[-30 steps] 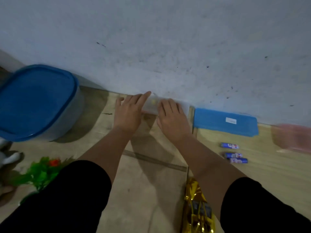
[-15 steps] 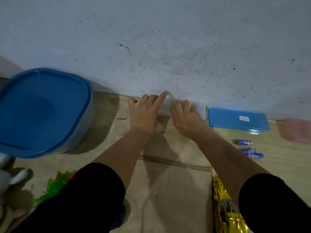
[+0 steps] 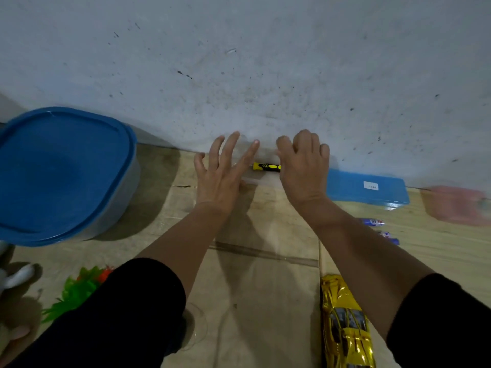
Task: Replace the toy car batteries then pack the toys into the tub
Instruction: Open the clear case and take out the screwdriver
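Both hands lifted, uncovering yellow-black screwdriver (image 3: 266, 166) in clear box.

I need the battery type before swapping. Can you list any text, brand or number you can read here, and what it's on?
Nothing reads clearly.
White sticker on the blue flat lid: dark marks, too small to read.
Blue batteries: white and red printing, too blurred to read.
Gold toy car: no legible text.

Black sleeves pushed up above both elbows, bare forearms, bare hands without rings, watch or gloves.
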The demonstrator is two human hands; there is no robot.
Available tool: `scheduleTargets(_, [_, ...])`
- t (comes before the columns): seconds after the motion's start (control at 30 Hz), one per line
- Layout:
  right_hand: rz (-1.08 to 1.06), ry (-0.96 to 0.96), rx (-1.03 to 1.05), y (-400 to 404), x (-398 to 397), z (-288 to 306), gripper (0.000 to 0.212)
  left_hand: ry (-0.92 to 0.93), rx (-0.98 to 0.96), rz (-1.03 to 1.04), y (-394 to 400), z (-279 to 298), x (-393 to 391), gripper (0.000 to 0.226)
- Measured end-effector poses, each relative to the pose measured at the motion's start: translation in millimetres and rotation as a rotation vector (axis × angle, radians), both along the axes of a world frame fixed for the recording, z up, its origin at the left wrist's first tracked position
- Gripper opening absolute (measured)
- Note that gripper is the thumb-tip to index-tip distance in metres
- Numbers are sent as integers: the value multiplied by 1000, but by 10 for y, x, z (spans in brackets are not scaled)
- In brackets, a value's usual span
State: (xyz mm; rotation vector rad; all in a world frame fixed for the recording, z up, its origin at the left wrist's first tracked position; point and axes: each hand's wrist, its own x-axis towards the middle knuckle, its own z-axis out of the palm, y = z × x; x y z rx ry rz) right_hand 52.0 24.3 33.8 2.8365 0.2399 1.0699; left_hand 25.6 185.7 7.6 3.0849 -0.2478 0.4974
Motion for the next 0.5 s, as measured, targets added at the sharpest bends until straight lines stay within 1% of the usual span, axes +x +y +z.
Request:
scheduleTargets(0.03, [-23,18,43,2,3,18,38,40,5,8,-2,14,-2,104])
scheduleTargets(0.07, [3,32,60,-9,-11,7,34,76,12,18,1,23,3,102])
scheduleTargets(0.13, [186,92,36,-44,-103,-76,19,137,27,24,9,52,14,100])
scheduleTargets(0.17, [272,153,16,-49,-168,-131,11,167,34,24,9,69,14,100])
scheduleTargets(0.2, [319,236,14,-43,-232,-170,14,186,40,24,7,81,11,101])
scheduleTargets(0.23, [322,331,20,-36,-275,-207,24,195,45,25,7,94,2,101])
scheduleTargets(0.3, [258,469,54,-9,-293,-215,39,204,61,26,-2,103,-13,99])
scheduleTargets(0.4, [219,530,34,20,-244,-187,49,192,76,29,5,99,2,100])
scheduleTargets(0.5, [240,547,-26,7,-235,-207,51,214,92,35,-3,111,5,102])
